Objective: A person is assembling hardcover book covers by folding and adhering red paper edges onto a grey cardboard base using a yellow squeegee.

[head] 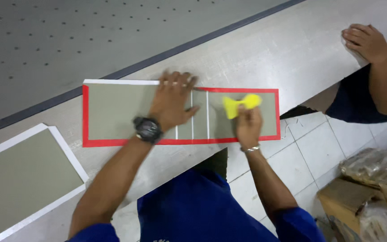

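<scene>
1. Grey board panels sitting on a red-edged sheet (113,112), that's the piece we've got in front of us, lying flat across the pale worktop (265,58) with its long side running left to right and thin white gaps between the panels.
2. Our left hand (172,101) is spread flat, palm down, pressing on the middle of that sheet; there's a black watch (147,129) on the wrist.
3. Our right hand (248,123) is closed around a yellow cloth (239,105), bunched up and resting on the right-hand panel. A thin bracelet sits on that wrist.
4. Along the top-left edge of the sheet the border looks white rather than red.
5. Off to the left, well apart, there's a second grey board on a white sheet (23,179).
6. Top right, another person's hand (366,41) rests on the worktop edge.
7. Lower right, past the tiled floor (319,148), there are cardboard boxes with plastic bags (372,166).
</scene>
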